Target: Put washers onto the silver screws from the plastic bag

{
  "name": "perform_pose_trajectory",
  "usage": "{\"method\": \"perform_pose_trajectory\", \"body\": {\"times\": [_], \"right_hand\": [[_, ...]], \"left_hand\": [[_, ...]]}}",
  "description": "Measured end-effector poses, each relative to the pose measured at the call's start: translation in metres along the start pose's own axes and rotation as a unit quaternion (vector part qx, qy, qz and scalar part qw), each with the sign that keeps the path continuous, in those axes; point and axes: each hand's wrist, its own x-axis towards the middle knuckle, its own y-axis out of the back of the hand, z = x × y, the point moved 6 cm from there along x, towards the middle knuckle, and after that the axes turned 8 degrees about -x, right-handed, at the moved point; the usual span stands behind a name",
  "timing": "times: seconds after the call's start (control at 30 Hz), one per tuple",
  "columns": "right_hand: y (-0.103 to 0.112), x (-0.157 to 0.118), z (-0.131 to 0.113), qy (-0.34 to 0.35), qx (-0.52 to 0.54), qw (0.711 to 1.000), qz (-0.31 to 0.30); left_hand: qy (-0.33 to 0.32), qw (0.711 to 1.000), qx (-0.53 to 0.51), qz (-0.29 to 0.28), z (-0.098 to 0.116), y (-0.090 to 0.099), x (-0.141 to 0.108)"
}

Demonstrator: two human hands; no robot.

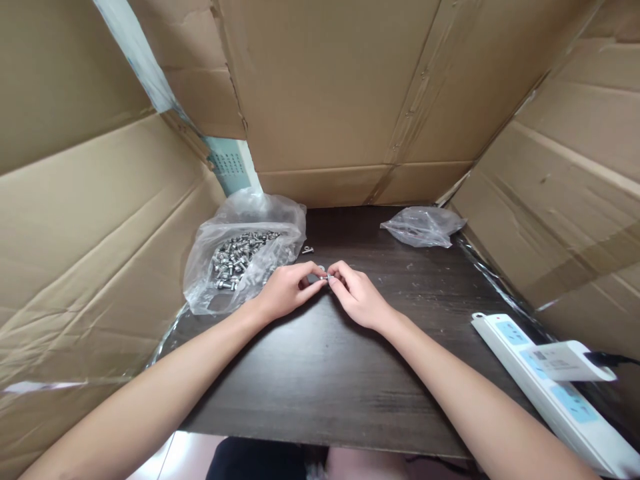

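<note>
Over the middle of the dark table, my left hand [290, 288] and my right hand [359, 293] meet at the fingertips. Pinched between them is a small silver bolt [325, 278], with a thumb and forefinger closed on each end. Fingers hide most of it, so I cannot tell whether a nut is on it. Just behind the fingertips lies another small metal piece [321, 268], partly covered. Left of my left hand, a clear plastic bag [200, 257] stands open, holding many silver bolts [239, 259]. A loose bolt [307, 251] rests on the table beside the bag.
A crumpled clear plastic bag [424, 225] lies at the back right of the table [310, 380]. Along the right edge runs a white power strip [533, 380] with a white charger [563, 361] plugged in. Cardboard walls [330, 87] enclose the back and both sides.
</note>
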Motion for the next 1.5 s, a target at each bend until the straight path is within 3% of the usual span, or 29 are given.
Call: {"method": "perform_pose_trajectory", "body": {"times": [1.5], "right_hand": [[-0.0015, -0.0004, -0.0008, 0.018, 0.003, 1.0, -0.002]], "left_hand": [[0.008, 1.0, 0.0, 0.002, 0.0005, 0.001, 0.0005]]}}
